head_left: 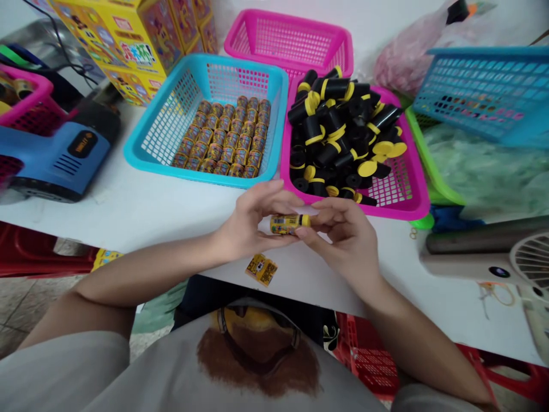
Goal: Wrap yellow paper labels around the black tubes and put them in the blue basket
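A small capped tube (284, 224) with a printed yellow wrap and a yellow cap lies sideways between my two hands, above the table's front part. My left hand (253, 220) curls around its left end, fingers above and thumb below. At the cap end, my right hand (343, 234) pinches it between thumb and fingers. A flat printed yellow sleeve (261, 270) lies on the table edge below my hands. Behind them, a pink basket (418, 197) holds many black tubes (330, 120) with yellow caps, some flipped open.
Left of the pink basket, a blue basket (141, 151) holds rows of wrapped tubes (223, 137). A blue heat gun (72, 151) lies at the left, yellow boxes (124, 40) behind. A grey fan (480, 252) sits right; a bag of clear greenish plastic (493, 166) is behind it.
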A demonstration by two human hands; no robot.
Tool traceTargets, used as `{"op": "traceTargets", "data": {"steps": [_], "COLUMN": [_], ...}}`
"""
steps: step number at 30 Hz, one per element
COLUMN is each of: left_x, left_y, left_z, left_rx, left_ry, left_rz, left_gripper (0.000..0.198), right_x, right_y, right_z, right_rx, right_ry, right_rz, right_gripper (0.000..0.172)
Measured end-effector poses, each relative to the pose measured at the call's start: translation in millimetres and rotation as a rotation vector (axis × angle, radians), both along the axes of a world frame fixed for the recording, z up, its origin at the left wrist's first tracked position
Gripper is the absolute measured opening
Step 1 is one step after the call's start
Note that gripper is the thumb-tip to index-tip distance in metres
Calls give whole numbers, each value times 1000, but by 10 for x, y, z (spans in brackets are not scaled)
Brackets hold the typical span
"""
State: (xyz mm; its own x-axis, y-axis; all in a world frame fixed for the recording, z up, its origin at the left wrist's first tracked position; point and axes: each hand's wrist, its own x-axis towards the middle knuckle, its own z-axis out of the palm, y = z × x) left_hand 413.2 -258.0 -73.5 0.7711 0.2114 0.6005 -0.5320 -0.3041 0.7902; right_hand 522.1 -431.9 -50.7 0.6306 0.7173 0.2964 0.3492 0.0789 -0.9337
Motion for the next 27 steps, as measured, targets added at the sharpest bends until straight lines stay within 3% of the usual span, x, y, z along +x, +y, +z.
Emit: {"op": "traceTargets", "data": {"steps": [4,7,10,16,18,24,27], "left_x": [16,29,49,44,25,-9,-7], "left_y": [-14,-39,-80,-173,-178,-174,-180], "left_z": [60,130,125,126,157,173,165], "left_rx": [-17,-178,-294,-350,-345,-248,-285], "left_ry": [-157,-80,38,363,401,353,362], "left_rz": [27,55,53,-453,-477,-344,-382], "left_gripper": [89,92,94,48,48,55,53], "right_x": [5,31,2,-117,-141,-146,-113], "right_y": [1,4,33,69,68,73,61], "right_z": [-33,-32,-30,-48,-60,-105,-111], "right_rx": [81,116,80,149,122,155,160], "right_ry": [-321,-745,-955,-1014,-1030,-1092,-1026], "right_rz": [-68,-74,-91,-80,-68,-66,-20], "right_gripper": [35,59,69,63,66,64,67]}}
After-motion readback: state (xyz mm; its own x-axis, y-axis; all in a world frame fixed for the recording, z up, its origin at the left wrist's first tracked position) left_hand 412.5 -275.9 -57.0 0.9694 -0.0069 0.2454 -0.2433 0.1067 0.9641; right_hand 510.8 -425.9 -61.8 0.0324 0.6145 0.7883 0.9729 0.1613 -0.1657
